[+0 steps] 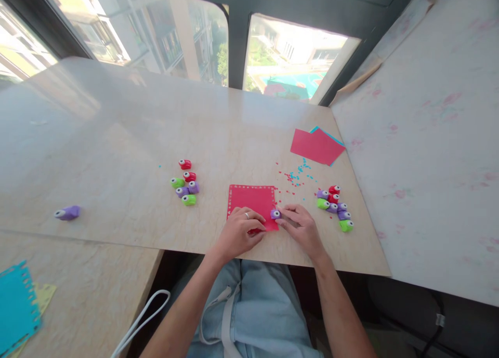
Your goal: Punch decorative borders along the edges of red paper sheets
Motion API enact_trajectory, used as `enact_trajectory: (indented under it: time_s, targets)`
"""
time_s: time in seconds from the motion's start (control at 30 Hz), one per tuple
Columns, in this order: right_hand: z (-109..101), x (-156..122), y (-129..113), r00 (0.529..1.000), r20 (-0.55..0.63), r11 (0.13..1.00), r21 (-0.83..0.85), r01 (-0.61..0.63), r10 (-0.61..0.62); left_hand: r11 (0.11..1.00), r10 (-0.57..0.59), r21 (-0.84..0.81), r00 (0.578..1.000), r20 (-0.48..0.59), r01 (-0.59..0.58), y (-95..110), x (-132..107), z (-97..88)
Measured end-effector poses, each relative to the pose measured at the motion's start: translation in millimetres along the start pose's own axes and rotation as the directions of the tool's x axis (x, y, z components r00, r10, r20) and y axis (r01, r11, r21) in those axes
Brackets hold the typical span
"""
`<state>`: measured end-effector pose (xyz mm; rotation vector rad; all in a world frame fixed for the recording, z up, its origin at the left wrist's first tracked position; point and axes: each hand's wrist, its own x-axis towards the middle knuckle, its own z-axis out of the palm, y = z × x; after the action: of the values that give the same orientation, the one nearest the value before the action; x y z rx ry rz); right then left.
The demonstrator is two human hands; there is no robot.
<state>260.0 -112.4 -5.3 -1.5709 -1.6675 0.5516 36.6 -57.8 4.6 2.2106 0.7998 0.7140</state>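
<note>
A red sheet of paper lies on the table in front of me, with small punched holes along its top, left and upper right edges. My left hand, a ring on one finger, rests on the lower part of the sheet with bent fingers and holds it. At the sheet's right edge sits a small purple craft paper punch. My right hand grips this punch between thumb and fingers. The punch's underside, where it meets the paper, is hidden.
Several paper punches stand left of the sheet, and more punches stand to the right. One purple punch is far left. Punched confetti lies near red cards. Cut blue paper is at lower left.
</note>
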Motion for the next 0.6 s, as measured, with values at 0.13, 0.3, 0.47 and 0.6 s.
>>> enact_trajectory:
  time_s: [0.13,0.3,0.47,0.6]
  targets:
    - [-1.5,-1.0,-0.6,1.0,0.007,1.0,0.002,0.002,-0.003,1.0,-0.006,0.005,1.0,0.017,0.006,0.1,0.7,-0.6]
    - [-2.6,0.1,-2.1,0.999,0.028,1.0,-0.007,-0.028,0.029,1.0,-0.006,0.002,1.0,0.024,0.006,-0.3,0.7,-0.4]
    - [-1.4,2.8,-3.8,1.0,0.008,1.0,-0.007,-0.02,0.021,1.0,-0.022,0.01,0.999,0.035,0.021,1.5,1.8,-1.4]
    - [-1.4,3.8,-5.3,1.0,0.009,1.0,-0.013,-0.023,0.023,1.0,-0.02,0.01,0.999,0.037,0.02,1.6,3.2,-2.0]
